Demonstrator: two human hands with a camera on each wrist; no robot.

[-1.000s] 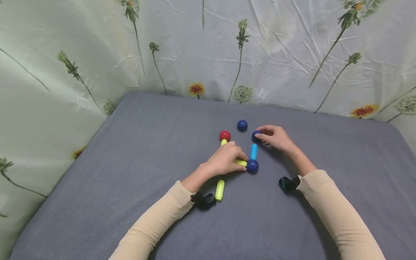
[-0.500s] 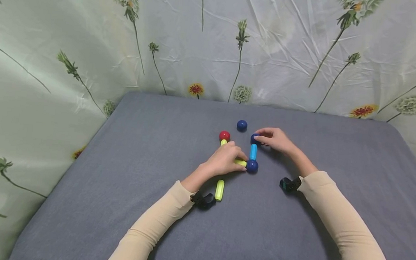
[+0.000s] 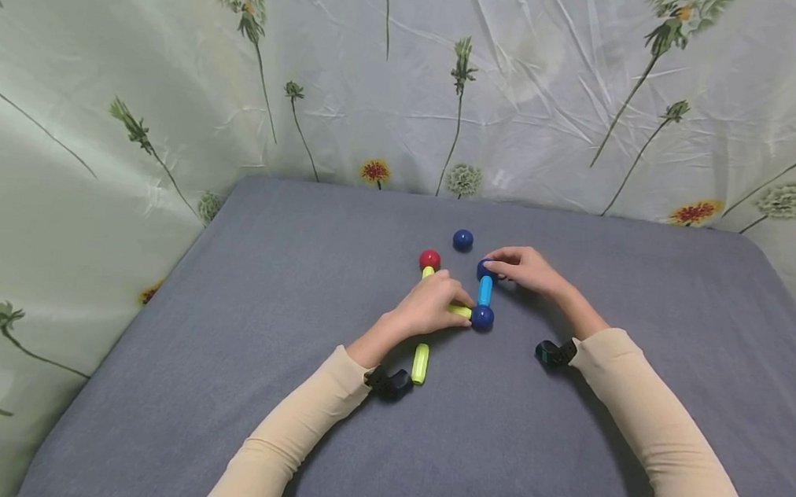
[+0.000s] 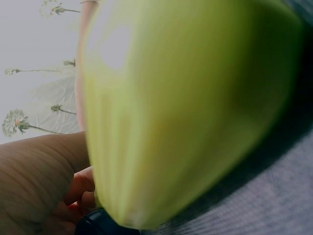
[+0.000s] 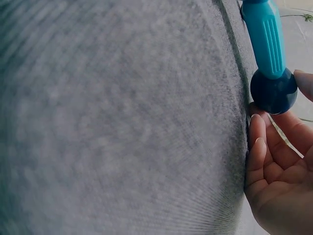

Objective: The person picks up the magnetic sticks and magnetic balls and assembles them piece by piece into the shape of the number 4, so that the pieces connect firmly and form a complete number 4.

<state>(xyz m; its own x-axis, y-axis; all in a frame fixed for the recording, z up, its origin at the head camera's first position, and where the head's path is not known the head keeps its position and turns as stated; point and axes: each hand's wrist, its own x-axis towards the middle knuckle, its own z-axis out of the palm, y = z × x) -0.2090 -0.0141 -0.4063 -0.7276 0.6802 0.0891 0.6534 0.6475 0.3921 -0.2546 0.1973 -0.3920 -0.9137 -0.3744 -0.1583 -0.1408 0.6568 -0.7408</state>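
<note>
I saw the held blue ball (image 3: 484, 269) toward the far edge of the tabletop (image 3: 219, 343), pinched by the right hand (image 3: 526, 268) and touching the light-blue rod (image 3: 485, 291). That rod's near end met a second blue ball (image 3: 482, 318), beside which the left hand (image 3: 431, 305) gripped a yellow rod (image 3: 460, 312). I made out a red ball (image 3: 429, 260) touching another yellow rod (image 3: 427, 272), and a third blue ball (image 3: 463, 240) nearest the far edge.

Head view looks forward and down; close wrist views share its grey cloth (image 3: 494, 454).
</note>
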